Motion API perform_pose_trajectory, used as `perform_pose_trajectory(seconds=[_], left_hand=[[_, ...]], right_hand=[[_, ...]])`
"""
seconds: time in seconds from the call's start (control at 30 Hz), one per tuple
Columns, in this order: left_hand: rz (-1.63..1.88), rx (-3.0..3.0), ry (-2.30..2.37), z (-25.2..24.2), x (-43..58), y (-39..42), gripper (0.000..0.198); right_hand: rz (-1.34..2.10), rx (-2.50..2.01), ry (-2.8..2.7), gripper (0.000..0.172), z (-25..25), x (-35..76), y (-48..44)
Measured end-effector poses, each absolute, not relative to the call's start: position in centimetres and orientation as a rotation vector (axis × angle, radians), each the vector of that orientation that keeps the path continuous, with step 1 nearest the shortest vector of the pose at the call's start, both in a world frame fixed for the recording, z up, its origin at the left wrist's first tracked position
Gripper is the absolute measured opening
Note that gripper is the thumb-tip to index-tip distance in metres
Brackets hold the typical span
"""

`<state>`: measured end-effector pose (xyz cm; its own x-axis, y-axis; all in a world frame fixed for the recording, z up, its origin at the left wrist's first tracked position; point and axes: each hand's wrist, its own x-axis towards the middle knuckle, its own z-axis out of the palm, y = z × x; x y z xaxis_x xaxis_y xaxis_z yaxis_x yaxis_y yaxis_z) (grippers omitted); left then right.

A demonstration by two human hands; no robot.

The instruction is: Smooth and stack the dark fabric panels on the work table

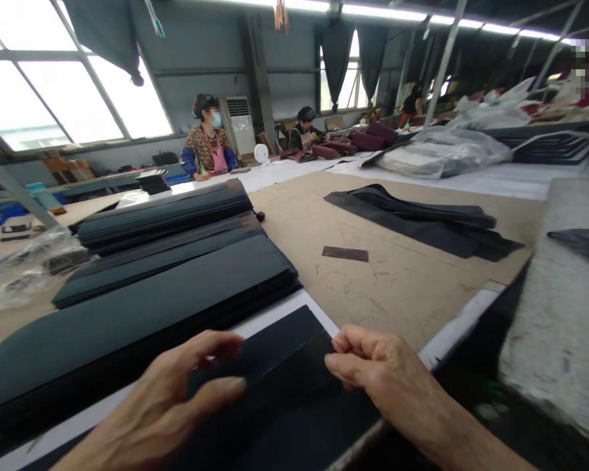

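Observation:
A dark blue-black sheet (pixel 279 399), which looks like leather or coated fabric, lies at the table's front edge with a darker strip along it. My right hand (pixel 377 366) pinches the sheet's right edge between thumb and fingers. Above the sheet's left part, my left hand (pixel 186 379) is open, thumb and fingertips apart and nothing between them. Just beyond it lies a thick stack of dark panels (pixel 142 307) with rounded ends. Whether the left hand's lower edge touches the sheet, I cannot tell.
More stacked panels (pixel 167 216) lie behind. A small brown strip (pixel 344 254) and loose black pieces (pixel 422 219) are on the tan tabletop (pixel 294 196). A pale, worn surface (pixel 559 314) stands at right across a dark gap. Co-workers sit at the far side, one in a pink apron (pixel 218 159).

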<state>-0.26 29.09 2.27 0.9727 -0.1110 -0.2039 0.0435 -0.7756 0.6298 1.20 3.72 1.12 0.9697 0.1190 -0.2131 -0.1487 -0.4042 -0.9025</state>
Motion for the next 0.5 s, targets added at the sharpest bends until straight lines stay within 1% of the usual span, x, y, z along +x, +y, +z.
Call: perform_pose_trajectory(seconds=[0.1, 0.17, 0.23, 0.3, 0.37, 0.43, 0.5], left_hand=[[-0.382, 2.306, -0.33, 2.5, 2.3, 24.0, 0.037], [-0.43, 2.273, -0.353, 2.1, 3.4, 21.7, 0.029], [-0.494, 2.233, -0.3, 1.5, 4.1, 20.7, 0.03], [-0.548, 2.184, -0.241, 1.0, 4.6, 20.7, 0.033], [-0.589, 2.173, -0.2, 0.7, 5.0, 21.1, 0.034], [-0.617, 2.189, -0.173, 0.6, 5.3, 21.2, 0.035], [-0.649, 2.186, -0.132, 0.5, 5.5, 21.1, 0.036]], right_hand=[[0.273, -1.932, 0.04, 0.015, 1.3, 1.3, 3.8], [0.251, -1.973, 0.052, 0.016, 1.3, 1.4, 3.7], [0.134, -2.108, 0.026, 0.018, 0.7, 1.3, 3.4], [-0.142, -2.285, -0.075, 0.02, -0.5, 0.8, 2.9], [-0.513, -2.416, -0.278, 0.018, -2.2, -0.1, 2.3], [-0.837, -2.484, -0.499, 0.016, -3.8, -1.0, 1.7], [-1.066, -2.532, -0.633, 0.016, -4.9, -1.7, 1.5]])
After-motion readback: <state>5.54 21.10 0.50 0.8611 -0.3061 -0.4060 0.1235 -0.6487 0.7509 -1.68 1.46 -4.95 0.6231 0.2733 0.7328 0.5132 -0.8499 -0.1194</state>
